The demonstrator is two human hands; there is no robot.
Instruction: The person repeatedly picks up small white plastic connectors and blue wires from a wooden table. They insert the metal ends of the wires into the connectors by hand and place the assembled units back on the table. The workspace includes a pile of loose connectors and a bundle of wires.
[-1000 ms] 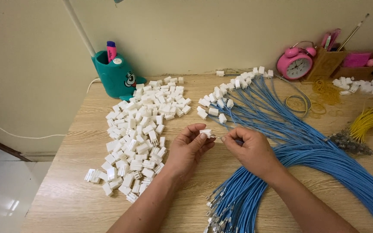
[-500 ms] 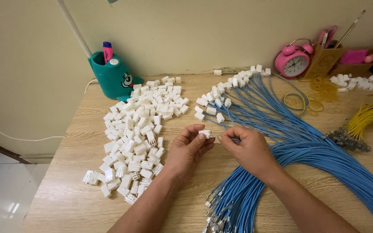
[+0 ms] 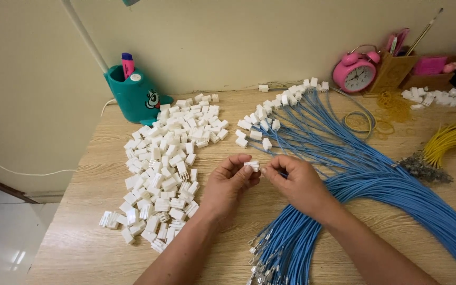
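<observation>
Left hand (image 3: 228,184) pinching white connector housing (image 3: 252,165) above desk (image 3: 80,243); right hand (image 3: 296,182) pinching blue wire (image 3: 312,163) end against it. Risk, likely: terminal entering crooked, bending; housing slipping into white pile (image 3: 164,163).

"Could you see how the right hand (image 3: 299,182) met the white connector (image 3: 252,165)?"

"No. Its fingertips covered that side, and any wire end there was hidden."

"And the blue wires (image 3: 376,174)?"

"They ran off the right and bottom edges. The lamp (image 3: 88,39) was cut off at the top, and the clutter behind the pink clock (image 3: 355,74) was too small to tell."
</observation>
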